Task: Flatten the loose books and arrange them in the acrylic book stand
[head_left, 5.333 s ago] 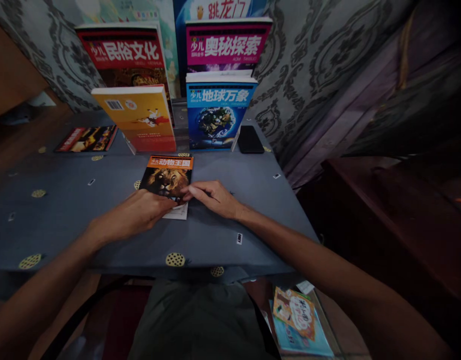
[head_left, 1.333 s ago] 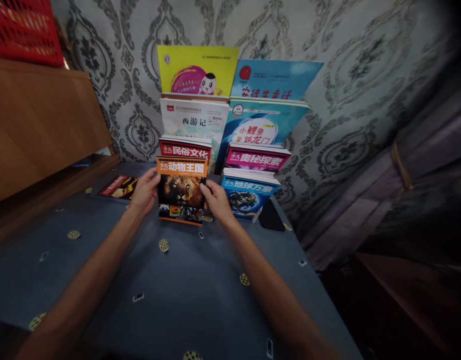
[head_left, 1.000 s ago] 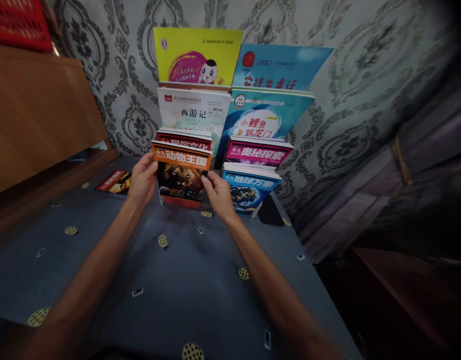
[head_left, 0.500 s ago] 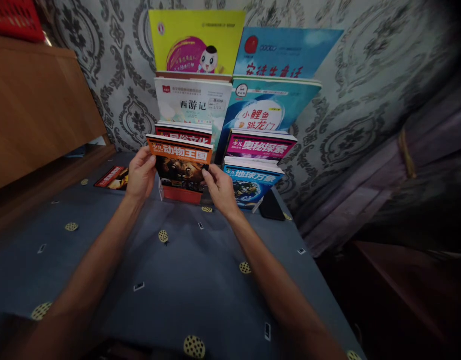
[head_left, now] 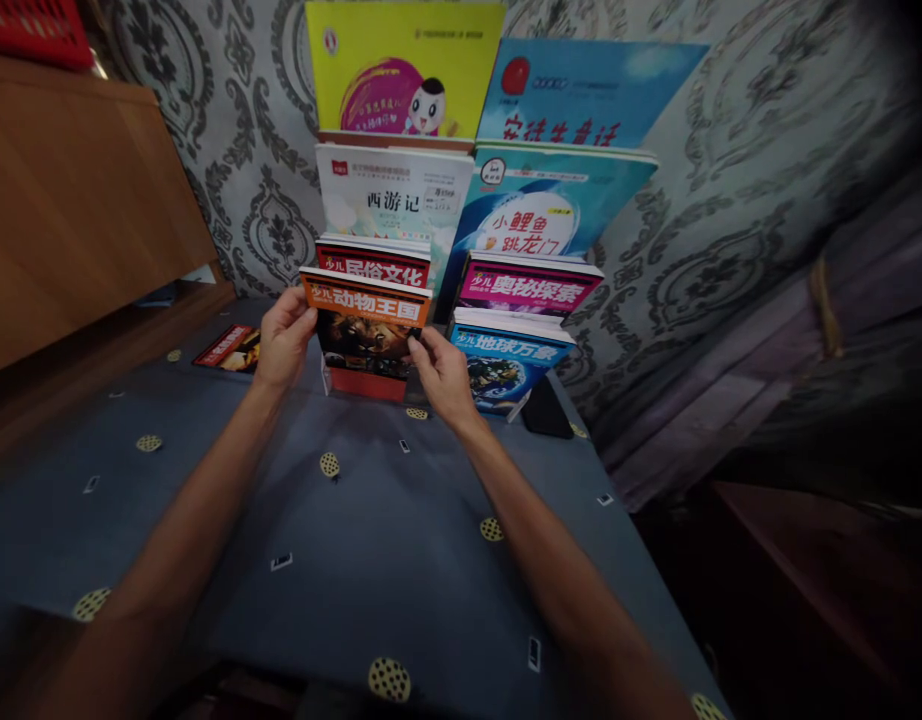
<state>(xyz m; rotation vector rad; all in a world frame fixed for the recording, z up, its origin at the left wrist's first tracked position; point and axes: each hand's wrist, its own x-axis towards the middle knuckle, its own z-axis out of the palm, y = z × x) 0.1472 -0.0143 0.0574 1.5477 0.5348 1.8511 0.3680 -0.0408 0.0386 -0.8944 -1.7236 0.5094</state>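
Note:
An orange-topped book with a lion on its cover point(head_left: 367, 325) is held upright between my two hands. My left hand point(head_left: 285, 335) pinches its left edge, thumb on the front. At its lower right edge, my right hand point(head_left: 442, 370) grips with the thumb in front. Directly behind stands a red book point(head_left: 375, 265), and below the lion book a red surface point(head_left: 367, 384) shows. Right of my right hand is a blue book with a globe point(head_left: 498, 370), with a magenta book point(head_left: 528, 288) behind it.
Taller books stand behind: a white one point(head_left: 390, 195), a teal one point(head_left: 558, 190), a yellow-green one point(head_left: 401, 60) and a blue one point(head_left: 588, 85). A dark red book point(head_left: 228, 350) lies flat at left. A black phone-like object point(head_left: 547, 410) lies right. A wooden cabinet point(head_left: 78, 190) borders the table point(head_left: 401, 540).
The lion book sits slightly lower against the red book behind, so more of the red cover's title shows. Both hands keep their grip. The whole view has shifted a little.

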